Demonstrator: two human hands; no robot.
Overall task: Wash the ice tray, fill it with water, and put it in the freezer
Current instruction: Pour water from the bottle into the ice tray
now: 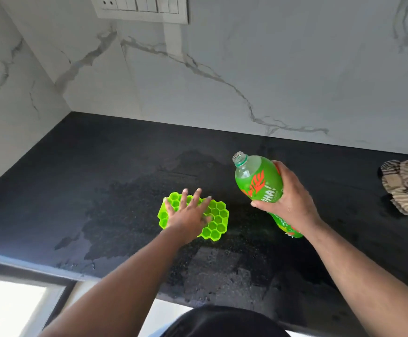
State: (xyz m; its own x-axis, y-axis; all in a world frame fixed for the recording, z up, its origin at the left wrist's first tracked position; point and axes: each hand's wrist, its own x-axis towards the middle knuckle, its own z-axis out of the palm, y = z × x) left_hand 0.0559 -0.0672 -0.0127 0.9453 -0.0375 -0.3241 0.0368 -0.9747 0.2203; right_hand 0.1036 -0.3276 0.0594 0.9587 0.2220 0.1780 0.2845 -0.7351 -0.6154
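Ice tray on wet surface, bottle held uncapped.

The green honeycomb tray [216, 216] lies flat on the dark surface [115, 152], near the front edge, inside a wet patch. The left hand [188, 214] rests on the tray, fingers straight and spread across its cells; whether the cells hold water cannot be told. The right hand [288, 198] grips a green bottle [258, 181] around its labelled body, just right of the tray and apart from it. The bottle is tilted, its open neck pointing up and left, with green-tinted liquid visible up to the shoulder. A striped cloth [404, 184] lies crumpled at the far right.
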